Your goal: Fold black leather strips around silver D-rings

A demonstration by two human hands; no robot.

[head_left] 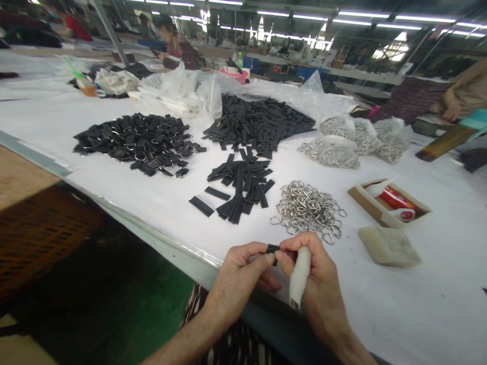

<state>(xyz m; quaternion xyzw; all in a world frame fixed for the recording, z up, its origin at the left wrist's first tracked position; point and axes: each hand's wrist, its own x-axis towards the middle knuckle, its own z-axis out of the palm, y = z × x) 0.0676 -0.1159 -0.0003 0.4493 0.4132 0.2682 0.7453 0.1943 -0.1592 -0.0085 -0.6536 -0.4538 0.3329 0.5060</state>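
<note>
My left hand (243,271) and my right hand (310,268) meet at the near edge of the white table (437,304). Both pinch one small black strap piece (272,248) between thumbs and fingertips. The right thumb wears a white cloth wrap (300,276). Just beyond my hands lies a heap of silver metal rings (306,207). To its left sits a loose pile of black strips (241,190).
A big pile of finished black loops with rings (135,142) lies far left, a larger mound of black strips (258,121) behind. Bags of rings (342,144) sit right, with an open carton (384,203) and a pale cloth pad (388,246). People work in the background.
</note>
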